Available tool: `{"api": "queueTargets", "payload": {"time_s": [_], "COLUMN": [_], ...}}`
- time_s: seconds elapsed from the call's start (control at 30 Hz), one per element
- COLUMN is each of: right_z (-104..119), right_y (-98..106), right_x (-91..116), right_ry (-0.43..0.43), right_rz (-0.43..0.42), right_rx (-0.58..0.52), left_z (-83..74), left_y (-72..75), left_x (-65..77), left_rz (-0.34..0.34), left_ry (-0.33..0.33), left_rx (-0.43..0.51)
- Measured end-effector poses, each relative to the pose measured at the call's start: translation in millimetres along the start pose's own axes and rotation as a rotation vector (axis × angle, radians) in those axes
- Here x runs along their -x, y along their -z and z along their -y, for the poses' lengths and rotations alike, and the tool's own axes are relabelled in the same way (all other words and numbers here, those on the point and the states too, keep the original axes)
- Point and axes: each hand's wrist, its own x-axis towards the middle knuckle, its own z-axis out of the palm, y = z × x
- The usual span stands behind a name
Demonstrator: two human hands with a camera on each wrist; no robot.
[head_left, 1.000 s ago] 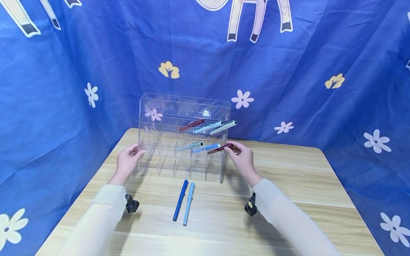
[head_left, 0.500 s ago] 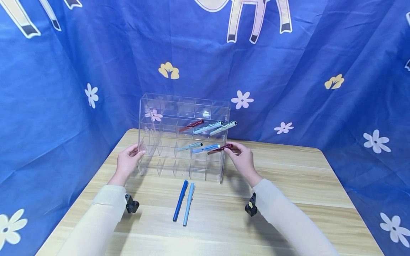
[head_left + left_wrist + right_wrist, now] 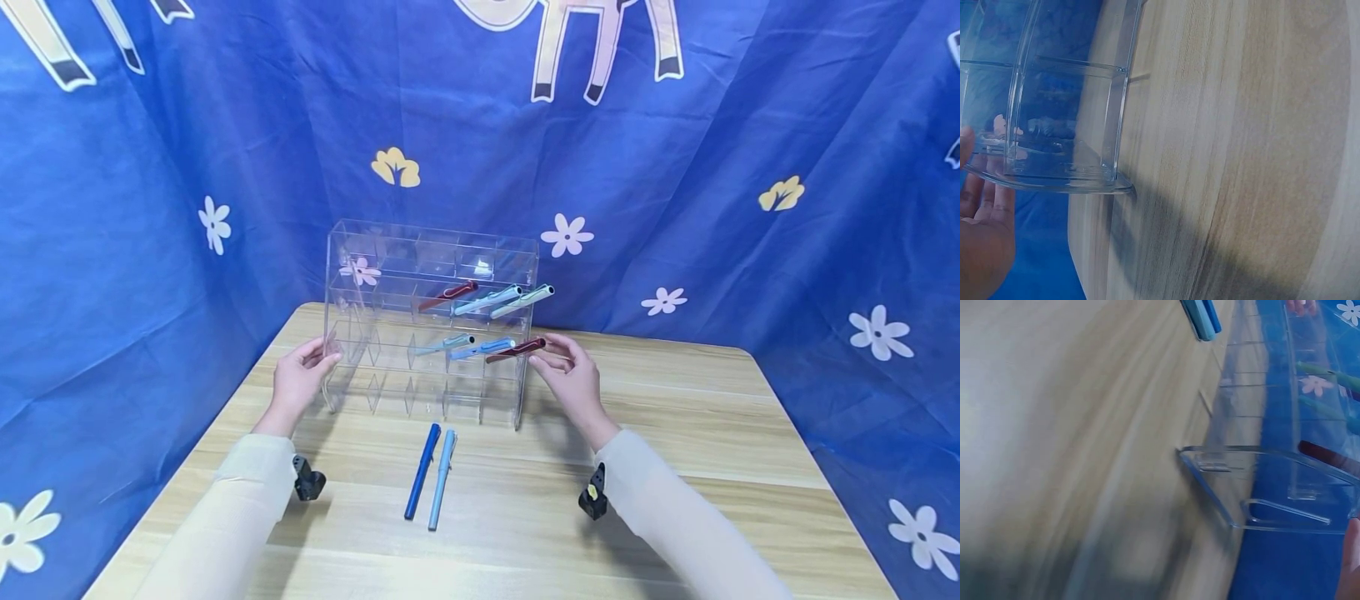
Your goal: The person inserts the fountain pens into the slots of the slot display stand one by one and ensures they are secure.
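A clear acrylic pen rack [image 3: 431,271] with rows of small compartments stands on the table. My left hand [image 3: 296,379] pinches its left side panel; in the left wrist view, the fingers [image 3: 1004,203] lie outside that panel and the thumb reaches over its edge. My right hand [image 3: 572,379] is beside the right side, thumb and fingers parted, its fingertips near a dark red pen [image 3: 517,351] in the lower occupied row. A blue pen [image 3: 482,348] and a teal pen [image 3: 446,343] lie left of it. Above are a red pen [image 3: 447,295], a light blue pen [image 3: 487,300] and a pale green pen [image 3: 522,302].
Two pens, one dark blue [image 3: 423,472] and one light blue [image 3: 442,480], lie side by side on the wooden table [image 3: 697,450] before the rack. A blue patterned curtain [image 3: 675,192] hangs behind and on both sides. Each wrist wears a small black camera [image 3: 308,479].
My right hand has loosened from the dark red pen and drawn slightly right and towards me. The pen stays in the rack. My left hand keeps its place on the rack.
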Motion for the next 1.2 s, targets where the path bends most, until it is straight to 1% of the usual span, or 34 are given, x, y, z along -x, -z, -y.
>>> {"api": "queueTargets", "payload": {"time_s": [0.3,0.5,0.63,0.87,1.03,1.2], "right_z": [-16.8,-23.1,-29.2,-37.0,-37.1,-37.2], "right_y": [-0.3,-5.3,-9.3,-16.9,-24.2,-31.4], "right_x": [18.2,31.4,40.6,57.9,69.3,78.0], "right_ry": [-0.047,-0.110,-0.152,-0.196,-0.223,-0.255], "right_rz": [-0.081,-0.111,-0.097,-0.048,-0.016,0.021], "right_rx": [-0.012,-0.034,-0.043,-0.031,-0.056,-0.058], "left_z": [1.2,1.5,1.6,0.9,0.5,0.3], "left_y": [-0.8,-0.4,-0.6,0.0,0.8,0.6], "left_x": [0.3,0.4,-0.1,0.4,0.5,0.0], "left_rz": [-0.001,0.001,0.001,0.004,0.012,0.011], "left_ry": [-0.003,-0.002,0.004,0.011,0.012,0.014], "left_rx": [0.001,-0.008,0.006,0.007,-0.001,0.002]}}
